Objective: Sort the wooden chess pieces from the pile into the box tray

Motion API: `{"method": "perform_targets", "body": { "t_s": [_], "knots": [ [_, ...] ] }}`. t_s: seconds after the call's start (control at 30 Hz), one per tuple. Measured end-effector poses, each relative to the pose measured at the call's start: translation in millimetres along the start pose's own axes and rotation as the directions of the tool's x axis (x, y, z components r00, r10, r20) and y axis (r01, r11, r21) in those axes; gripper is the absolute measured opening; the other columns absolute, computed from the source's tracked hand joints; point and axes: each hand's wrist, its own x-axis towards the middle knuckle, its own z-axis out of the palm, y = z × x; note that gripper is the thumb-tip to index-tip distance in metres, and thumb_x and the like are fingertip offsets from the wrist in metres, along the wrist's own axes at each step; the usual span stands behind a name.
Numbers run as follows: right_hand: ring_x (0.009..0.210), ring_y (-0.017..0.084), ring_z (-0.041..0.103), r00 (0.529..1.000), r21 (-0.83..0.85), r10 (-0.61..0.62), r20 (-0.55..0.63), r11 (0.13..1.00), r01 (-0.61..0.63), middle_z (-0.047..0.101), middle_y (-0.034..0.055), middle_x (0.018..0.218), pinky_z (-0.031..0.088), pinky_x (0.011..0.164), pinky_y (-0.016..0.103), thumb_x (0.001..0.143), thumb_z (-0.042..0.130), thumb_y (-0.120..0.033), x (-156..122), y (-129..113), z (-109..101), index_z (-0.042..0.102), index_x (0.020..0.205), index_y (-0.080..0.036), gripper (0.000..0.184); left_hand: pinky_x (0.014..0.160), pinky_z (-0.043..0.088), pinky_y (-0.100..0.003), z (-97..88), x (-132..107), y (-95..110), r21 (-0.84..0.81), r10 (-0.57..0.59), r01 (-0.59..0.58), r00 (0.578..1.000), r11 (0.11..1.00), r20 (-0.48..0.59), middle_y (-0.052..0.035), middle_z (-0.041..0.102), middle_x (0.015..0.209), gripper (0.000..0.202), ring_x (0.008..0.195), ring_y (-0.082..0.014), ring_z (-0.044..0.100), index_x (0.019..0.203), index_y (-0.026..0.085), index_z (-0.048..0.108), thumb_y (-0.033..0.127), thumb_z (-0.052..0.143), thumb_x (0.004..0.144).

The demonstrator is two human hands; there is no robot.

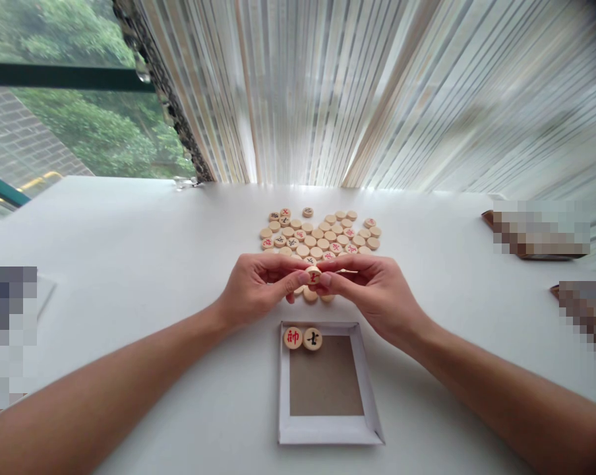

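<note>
Wood everywhere in the head view: a round pale wooden chess piece point(313, 275) is pinched between the left hand point(256, 290) and the right hand point(372, 290), fingers closed lightly on its rim, just above the white surface point(130, 264), between the heap of matching wooden discs point(322, 234) and the shallow white cardboard box point(327, 432). Probably best gripped by the edge only, so the face is left uncovered and can be checked. Its red mark can't be made out tbh. In the box's far left corner, a red 帥 disc point(293, 338) is laid touching a black 士 disc point(312, 339).
</note>
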Motion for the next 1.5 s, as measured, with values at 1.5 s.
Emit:
{"method": "perform_targets", "body": {
  "t_s": [1.5],
  "knots": [
    [0.069,0.02,0.078,1.0,0.023,0.009,-0.011,1.0,-0.009,0.081,0.0049,0.078,0.068,0.068,0.034,0.063,0.102,-0.044,-2.1,4.3,4.2,0.083,0.084,-0.018,0.038,0.056,0.067,-0.022,4.9,-4.9,-0.2,0.138,0.07,-0.074,0.997,0.988,0.038,-0.0064,0.082,0.081,0.018,0.068,-0.0174,0.079,0.103,0.012,0.084,0.021,0.085,0.088]
  ]
}}
